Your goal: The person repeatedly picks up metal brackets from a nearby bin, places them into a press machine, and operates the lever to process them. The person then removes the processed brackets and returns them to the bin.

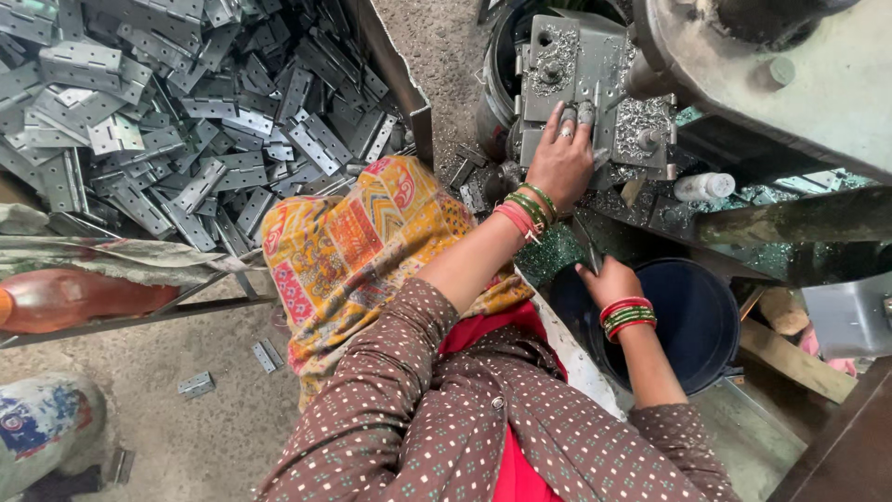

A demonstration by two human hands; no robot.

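Pressing flat on the grey metal jig (595, 70), the left hand (560, 160) (fingers spread); right hand (609, 281) pinches a thin rod (589, 249).

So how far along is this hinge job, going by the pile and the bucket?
Done: cannot tell; the bucket inside looks dark, no finished pieces visible. In hand: the left hand presses a part on the machine plate; the right hand is at the bucket rim. Left: a big hinge pile remains.
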